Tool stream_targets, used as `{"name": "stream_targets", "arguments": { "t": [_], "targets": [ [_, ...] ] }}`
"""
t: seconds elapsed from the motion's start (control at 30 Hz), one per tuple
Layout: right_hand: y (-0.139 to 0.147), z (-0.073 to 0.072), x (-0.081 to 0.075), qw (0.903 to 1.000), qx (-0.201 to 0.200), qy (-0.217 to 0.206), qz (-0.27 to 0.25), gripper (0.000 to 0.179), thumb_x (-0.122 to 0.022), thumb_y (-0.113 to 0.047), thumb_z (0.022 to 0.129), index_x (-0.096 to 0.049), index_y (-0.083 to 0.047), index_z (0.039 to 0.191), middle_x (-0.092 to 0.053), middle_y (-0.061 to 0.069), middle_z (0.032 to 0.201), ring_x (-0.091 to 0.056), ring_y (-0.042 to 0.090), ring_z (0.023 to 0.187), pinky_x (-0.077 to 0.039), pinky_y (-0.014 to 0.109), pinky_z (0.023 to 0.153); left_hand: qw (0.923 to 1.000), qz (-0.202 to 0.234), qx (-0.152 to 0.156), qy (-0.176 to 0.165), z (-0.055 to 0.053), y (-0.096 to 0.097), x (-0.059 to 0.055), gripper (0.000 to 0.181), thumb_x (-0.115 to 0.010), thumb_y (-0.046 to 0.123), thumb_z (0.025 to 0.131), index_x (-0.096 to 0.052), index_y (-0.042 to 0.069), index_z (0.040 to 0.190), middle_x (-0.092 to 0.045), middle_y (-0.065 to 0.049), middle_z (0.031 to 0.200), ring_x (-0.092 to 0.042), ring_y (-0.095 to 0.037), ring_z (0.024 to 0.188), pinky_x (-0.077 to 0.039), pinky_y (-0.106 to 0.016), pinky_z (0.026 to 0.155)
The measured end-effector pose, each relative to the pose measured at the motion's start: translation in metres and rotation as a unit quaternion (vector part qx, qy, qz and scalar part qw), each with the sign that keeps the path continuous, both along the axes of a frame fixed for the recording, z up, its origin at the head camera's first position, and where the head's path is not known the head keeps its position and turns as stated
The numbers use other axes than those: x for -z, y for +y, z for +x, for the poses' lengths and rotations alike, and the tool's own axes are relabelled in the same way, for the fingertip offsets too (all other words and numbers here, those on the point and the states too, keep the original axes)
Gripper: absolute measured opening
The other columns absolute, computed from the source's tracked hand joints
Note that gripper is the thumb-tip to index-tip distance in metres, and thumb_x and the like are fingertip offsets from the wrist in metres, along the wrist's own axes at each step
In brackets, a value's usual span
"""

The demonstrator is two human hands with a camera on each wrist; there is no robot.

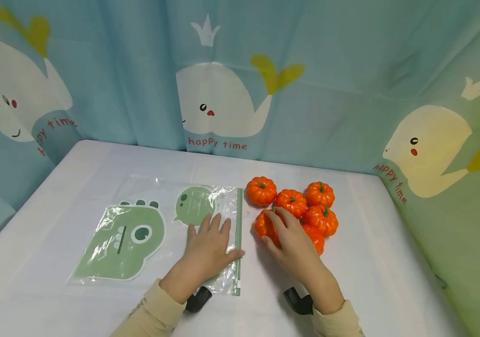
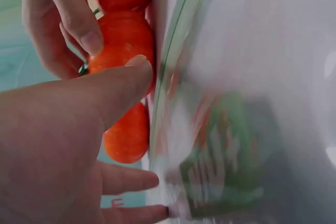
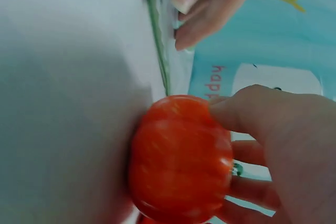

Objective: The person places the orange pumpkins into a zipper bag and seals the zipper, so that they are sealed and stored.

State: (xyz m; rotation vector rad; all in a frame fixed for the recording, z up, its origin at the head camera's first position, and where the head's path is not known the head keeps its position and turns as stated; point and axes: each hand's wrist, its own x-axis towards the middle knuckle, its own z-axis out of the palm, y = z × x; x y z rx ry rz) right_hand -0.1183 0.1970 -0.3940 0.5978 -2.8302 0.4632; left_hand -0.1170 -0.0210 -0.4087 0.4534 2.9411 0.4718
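The right hand (image 1: 296, 245) grips a small orange pumpkin (image 1: 264, 225), its thumb on one side and its fingers curled round the other; whether the pumpkin has left the tabletop I cannot tell. It is the one of the cluster nearest the bag. The left hand (image 1: 207, 247) grasps nothing: it lies with fingers spread and straight on a clear plastic bag (image 1: 139, 252), its thumb reaching the green zip strip (image 1: 239, 215) on the bag's right edge. The bag lies flat, printed with a green one-eyed monster. Five other orange pumpkins (image 1: 321, 220) with green stems sit close together behind and to the right of the held one. Beige sleeves (image 1: 151, 311) cover both forearms, with a black fitting (image 1: 198, 300) at each wrist. Beneath is a white table (image 1: 374, 262); around it hangs a blue-green curtain (image 1: 332, 126) printed with whales and "happy time".
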Motion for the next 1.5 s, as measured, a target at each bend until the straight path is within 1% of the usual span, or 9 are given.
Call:
{"name": "stream_targets", "arguments": {
  "t": [0.17,0.33,0.47,0.6,0.77,1.0,1.27,1.37,1.5],
  "targets": [
    [-0.001,0.000,0.003,0.9998,-0.002,0.013,0.015,0.056,-0.081,-0.018,0.081,-0.059,-0.006,0.131,-0.053,0.018,0.136,-0.053,0.035,0.128,-0.051,0.048,0.101,0.9995,-0.019,-0.013,0.022,0.000,0.003,0.001,0.091,-0.063,0.067,0.084,-0.046,0.003,0.145,-0.043,-0.022,0.149,-0.035,-0.042,0.141,-0.030,-0.078,0.102],
    [-0.003,0.003,0.006,0.9998,0.003,-0.017,0.014,0.056,-0.083,-0.020,0.080,-0.060,-0.007,0.129,-0.054,0.017,0.134,-0.054,0.035,0.127,-0.053,0.048,0.098,0.9985,-0.038,-0.021,0.032,0.004,0.002,0.009,0.092,-0.067,0.067,0.080,-0.047,0.001,0.141,-0.046,-0.021,0.144,-0.039,-0.041,0.136,-0.033,-0.078,0.097],
    [-0.005,-0.002,0.001,0.9996,-0.003,-0.027,0.010,0.054,-0.084,-0.018,0.079,-0.061,-0.007,0.126,-0.056,0.016,0.128,-0.057,0.034,0.119,-0.053,0.049,0.096,0.9977,-0.047,-0.030,0.039,0.004,0.004,0.011,0.095,-0.065,0.071,0.078,-0.048,0.002,0.140,-0.047,-0.020,0.142,-0.040,-0.039,0.134,-0.033,-0.078,0.097],
    [-0.004,-0.004,-0.003,0.9996,-0.004,-0.027,0.009,0.053,-0.084,-0.019,0.079,-0.062,-0.007,0.125,-0.057,0.015,0.124,-0.058,0.034,0.114,-0.055,0.048,0.094,0.9979,-0.043,-0.029,0.039,0.004,0.007,0.010,0.096,-0.064,0.073,0.078,-0.048,0.001,0.140,-0.046,-0.022,0.143,-0.039,-0.041,0.135,-0.033,-0.080,0.096],
    [0.000,-0.003,-0.004,0.9993,-0.010,-0.035,0.009,0.056,-0.083,-0.021,0.080,-0.060,-0.007,0.129,-0.055,0.016,0.129,-0.055,0.035,0.120,-0.053,0.048,0.097,0.9969,-0.056,-0.029,0.046,0.003,0.006,0.009,0.088,-0.068,0.063,0.081,-0.049,0.000,0.139,-0.047,-0.022,0.139,-0.040,-0.043,0.132,-0.034,-0.080,0.092],
    [-0.004,-0.008,-0.008,0.9995,-0.018,-0.022,0.012,0.057,-0.082,-0.020,0.081,-0.058,-0.007,0.131,-0.053,0.017,0.132,-0.053,0.036,0.123,-0.052,0.050,0.099,0.9955,-0.059,-0.037,0.065,-0.002,0.007,0.004,0.095,-0.066,0.071,0.077,-0.050,0.001,0.138,-0.047,-0.023,0.137,-0.039,-0.045,0.132,-0.033,-0.081,0.091],
    [-0.005,-0.008,-0.008,0.9989,-0.024,-0.037,0.012,0.057,-0.082,-0.020,0.081,-0.058,-0.006,0.131,-0.053,0.017,0.132,-0.053,0.036,0.123,-0.052,0.049,0.098,0.9992,-0.013,-0.039,0.001,-0.003,-0.002,-0.003,0.064,-0.066,0.041,0.087,-0.051,0.002,0.136,-0.045,-0.023,0.142,-0.036,-0.045,0.135,-0.029,-0.083,0.093],
    [-0.004,-0.008,-0.009,0.9991,-0.024,-0.033,0.009,0.057,-0.082,-0.019,0.081,-0.058,-0.007,0.131,-0.052,0.017,0.132,-0.053,0.036,0.123,-0.052,0.049,0.099,0.9992,0.011,-0.039,0.001,-0.005,-0.004,-0.007,0.053,-0.065,0.029,0.088,-0.054,0.001,0.132,-0.048,-0.023,0.141,-0.038,-0.044,0.134,-0.028,-0.084,0.093],
    [-0.004,-0.007,-0.009,0.9991,-0.022,-0.036,0.007,0.057,-0.082,-0.019,0.081,-0.058,-0.007,0.131,-0.052,0.017,0.132,-0.052,0.035,0.123,-0.052,0.049,0.098,0.9990,0.019,-0.038,0.012,-0.005,-0.004,-0.008,0.045,-0.066,0.024,0.088,-0.059,0.002,0.126,-0.052,-0.021,0.138,-0.042,-0.043,0.131,-0.030,-0.083,0.091]
  ]
}}
